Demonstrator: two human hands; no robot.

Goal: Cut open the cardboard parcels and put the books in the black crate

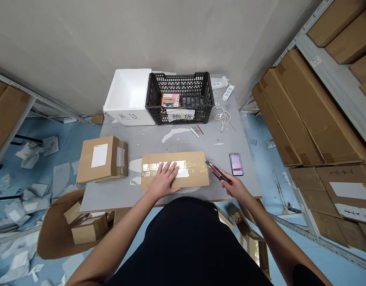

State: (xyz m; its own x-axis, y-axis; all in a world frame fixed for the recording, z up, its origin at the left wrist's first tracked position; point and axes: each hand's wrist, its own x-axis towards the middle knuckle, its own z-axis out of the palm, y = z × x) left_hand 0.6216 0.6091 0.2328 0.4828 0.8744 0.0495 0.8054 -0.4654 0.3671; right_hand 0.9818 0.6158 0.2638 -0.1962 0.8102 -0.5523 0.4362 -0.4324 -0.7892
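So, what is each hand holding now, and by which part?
The right hand grips a red-and-black utility knife by its handle; the left hand holds nothing, resting flat on a taped cardboard box.

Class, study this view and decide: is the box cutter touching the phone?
Apart. The head view shows bare table between the box cutter, held in the right hand, and the phone.

This looks like a packing room in a storeroom. A grey desk (pixel 147 143) stands in the middle. Metal shelves (pixel 328 67) full of big brown boxes (pixel 308 119) stand on both sides of the desk. Taped parcels (pixel 102 159) lie on the desk, a black crate (pixel 179 83) sits at its far end, and paper scraps (pixel 24 206) lie on the blue floor to its left.
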